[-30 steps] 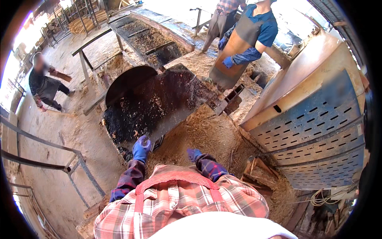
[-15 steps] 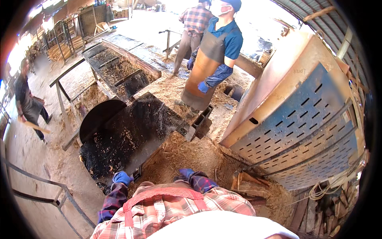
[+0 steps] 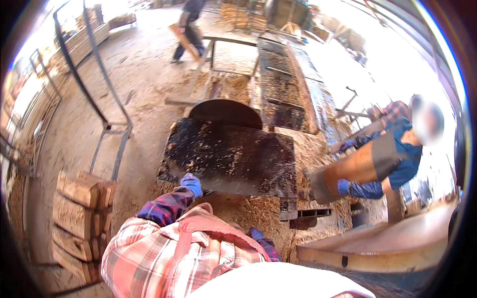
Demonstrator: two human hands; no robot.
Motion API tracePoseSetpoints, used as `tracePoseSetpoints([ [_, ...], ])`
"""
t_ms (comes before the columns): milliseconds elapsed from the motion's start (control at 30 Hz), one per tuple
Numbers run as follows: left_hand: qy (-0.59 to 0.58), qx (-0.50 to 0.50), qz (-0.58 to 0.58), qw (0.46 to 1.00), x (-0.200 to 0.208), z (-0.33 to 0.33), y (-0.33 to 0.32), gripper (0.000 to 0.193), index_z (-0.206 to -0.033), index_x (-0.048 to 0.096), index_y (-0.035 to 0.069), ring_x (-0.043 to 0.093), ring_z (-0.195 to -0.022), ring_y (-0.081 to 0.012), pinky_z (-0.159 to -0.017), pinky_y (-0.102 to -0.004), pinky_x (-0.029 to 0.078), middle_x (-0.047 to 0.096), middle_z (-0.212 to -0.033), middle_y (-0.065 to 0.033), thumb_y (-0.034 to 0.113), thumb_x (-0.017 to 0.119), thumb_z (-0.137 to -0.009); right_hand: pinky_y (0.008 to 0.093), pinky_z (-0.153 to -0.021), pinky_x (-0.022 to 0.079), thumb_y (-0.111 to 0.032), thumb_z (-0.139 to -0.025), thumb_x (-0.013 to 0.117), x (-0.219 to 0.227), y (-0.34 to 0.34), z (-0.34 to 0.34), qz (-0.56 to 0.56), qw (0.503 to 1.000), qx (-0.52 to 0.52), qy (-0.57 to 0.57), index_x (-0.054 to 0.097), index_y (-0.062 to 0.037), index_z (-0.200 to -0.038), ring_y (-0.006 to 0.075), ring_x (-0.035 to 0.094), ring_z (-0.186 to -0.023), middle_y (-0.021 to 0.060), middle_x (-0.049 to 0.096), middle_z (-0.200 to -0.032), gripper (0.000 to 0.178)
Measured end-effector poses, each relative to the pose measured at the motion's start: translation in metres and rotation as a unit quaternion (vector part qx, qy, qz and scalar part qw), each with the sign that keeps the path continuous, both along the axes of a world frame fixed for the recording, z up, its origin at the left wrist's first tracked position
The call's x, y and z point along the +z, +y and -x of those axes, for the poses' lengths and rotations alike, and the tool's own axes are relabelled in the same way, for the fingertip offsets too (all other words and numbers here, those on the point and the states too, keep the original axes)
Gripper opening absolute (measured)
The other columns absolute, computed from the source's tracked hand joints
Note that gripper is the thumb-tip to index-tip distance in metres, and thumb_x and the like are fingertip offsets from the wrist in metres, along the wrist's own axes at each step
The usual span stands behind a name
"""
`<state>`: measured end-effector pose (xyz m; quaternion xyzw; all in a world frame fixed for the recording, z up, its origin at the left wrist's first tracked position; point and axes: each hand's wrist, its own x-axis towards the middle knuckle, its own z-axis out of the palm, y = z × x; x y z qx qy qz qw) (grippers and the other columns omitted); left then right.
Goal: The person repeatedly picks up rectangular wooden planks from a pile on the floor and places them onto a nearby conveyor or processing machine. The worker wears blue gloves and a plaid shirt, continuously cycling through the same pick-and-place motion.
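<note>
The blue-gloved left hand (image 3: 191,185) is at the near edge of the dark surface (image 3: 233,154), mid-frame, loosely curled; whether it holds anything, I cannot tell. The shirt (image 3: 144,243) partly hides the right hand (image 3: 255,233), lower centre, so its opening and grip are unclear. A rounded dark plate (image 3: 226,113) stands at the surface's far edge. Floor (image 3: 146,134) stretches leftward, with stacked wood (image 3: 74,218) lower left. The upper frame cuts off 1 co-worker (image 3: 191,37).

My left fingers (image 3: 190,181) are right by the near edge of a wide, black table top (image 3: 233,155). It lies flat, going out in front of them and far to their right. It looks dirty, with pale specks.
</note>
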<state>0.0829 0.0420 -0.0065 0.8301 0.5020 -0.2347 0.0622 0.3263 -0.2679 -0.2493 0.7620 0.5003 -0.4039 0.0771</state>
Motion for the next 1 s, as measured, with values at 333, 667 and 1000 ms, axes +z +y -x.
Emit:
tracePoseSetpoints([
  [333, -0.204, 0.025, 0.014, 0.979, -0.019, -0.062, -0.023, 0.051, -0.099, 0.06, 0.0, 0.061, -0.088, -0.0318, -0.079, -0.0402, 0.049, 0.062, -0.095, -0.0183, 0.042, 0.061, -0.069, 0.0347, -0.062, 0.052, -0.033, -0.088, 0.051, 0.072, 0.039, -0.051, -0.086, 0.747, -0.55, 0.364, 0.059, -0.001, -0.102, 0.0248, 0.064, -0.072, 0.0144, 0.065, -0.085, 0.036],
  [667, -0.208, -0.041, -0.018, 0.977, -0.019, -0.069, -0.024, 0.043, -0.102, 0.064, 0.002, 0.059, -0.102, -0.0303, -0.087, -0.038, 0.047, 0.06, -0.109, -0.0192, 0.029, 0.059, -0.069, 0.0394, -0.062, 0.053, -0.034, -0.088, 0.05, 0.05, -0.001, -0.038, -0.093, 0.756, -0.529, 0.375, 0.056, 0.0011, -0.103, 0.0288, 0.064, -0.071, 0.0174, 0.065, -0.089, 0.039],
  [1000, -0.119, -0.207, 0.04, 0.97, 0.015, -0.087, 0.011, 0.025, -0.069, 0.07, 0.01, 0.064, -0.062, -0.0289, -0.053, -0.0412, 0.048, 0.063, -0.065, -0.0142, 0.032, 0.059, -0.067, 0.0416, -0.067, 0.05, -0.033, -0.089, 0.043, 0.036, -0.053, 0.008, -0.162, 0.681, -0.623, 0.349, 0.059, -0.006, -0.099, 0.0262, 0.062, -0.078, 0.0139, 0.065, -0.091, 0.033],
])
